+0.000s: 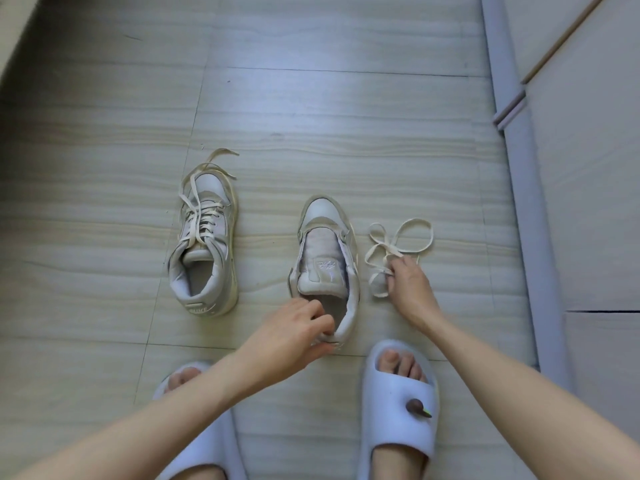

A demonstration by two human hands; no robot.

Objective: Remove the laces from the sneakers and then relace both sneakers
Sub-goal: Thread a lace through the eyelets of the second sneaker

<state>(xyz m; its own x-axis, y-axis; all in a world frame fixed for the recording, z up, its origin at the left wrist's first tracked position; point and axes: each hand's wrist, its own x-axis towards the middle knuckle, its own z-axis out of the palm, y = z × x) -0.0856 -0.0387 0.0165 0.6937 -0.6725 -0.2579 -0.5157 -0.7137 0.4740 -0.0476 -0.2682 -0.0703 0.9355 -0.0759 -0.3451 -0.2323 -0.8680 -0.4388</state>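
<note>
Two pale sneakers stand on the tiled floor (104, 237), toes pointing to the far side. The left sneaker (206, 244) keeps its lace threaded through the eyelets, with the loose ends trailing over the toe and onto the floor beyond it. The right sneaker (327, 261) has bare eyelets and its tongue lies exposed; it stands well apart from the left one. Just to its right, a removed lace (398, 244) lies in loose loops on the floor.

The left hand (294, 336) curls its fingers and thumb round the heel collar of the right sneaker at its near end, gripping it. The right hand (408, 285) reaches down onto the removed lace, its fingertips pinching the lace where the loops cross.

Nearer still, the person's feet wear light slippers: the left slipper (207, 438) is partly hidden under the left forearm, and the right slipper (398, 403) carries a small dark charm (417, 409) on its strap. A pale cabinet (588, 168) runs along the right side of the scene.
</note>
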